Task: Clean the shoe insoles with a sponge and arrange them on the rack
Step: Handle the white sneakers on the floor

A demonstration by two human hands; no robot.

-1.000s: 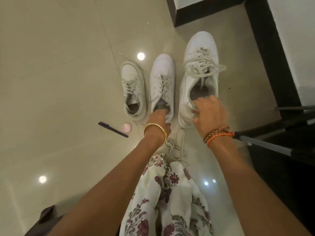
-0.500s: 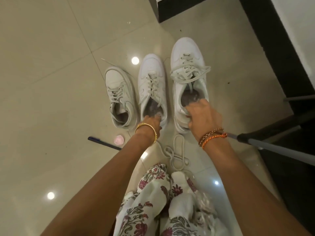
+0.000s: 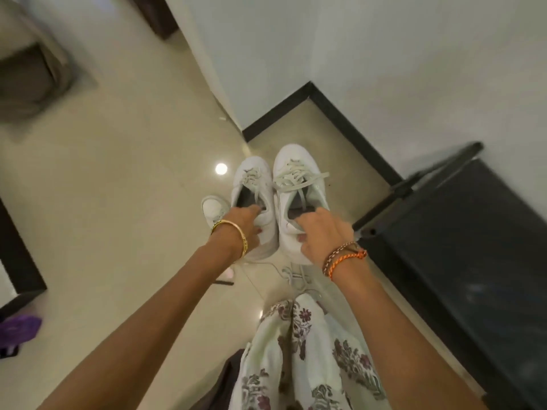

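Note:
Two white sneakers are lifted off the floor. My left hand (image 3: 242,224) grips the heel of the smaller white sneaker (image 3: 251,184), fingers inside its opening. My right hand (image 3: 322,232) grips the heel of the larger white sneaker (image 3: 296,173), fingers hooked into its opening, thumb outside. Dark insoles show inside both. A third white sneaker (image 3: 213,207) lies on the floor, partly hidden behind my left wrist. No sponge is in view.
A dark rack (image 3: 458,232) with metal tubes stands at the right by the white wall (image 3: 355,54). A loose shoelace (image 3: 293,276) lies on the cream floor tiles. A purple object (image 3: 17,327) sits at the far left. My floral dress fills the bottom centre.
Both hands have lifted the two sneakers up from the floor. The camera has tilted up, so the wall and rack show more. The third sneaker stays on the floor.

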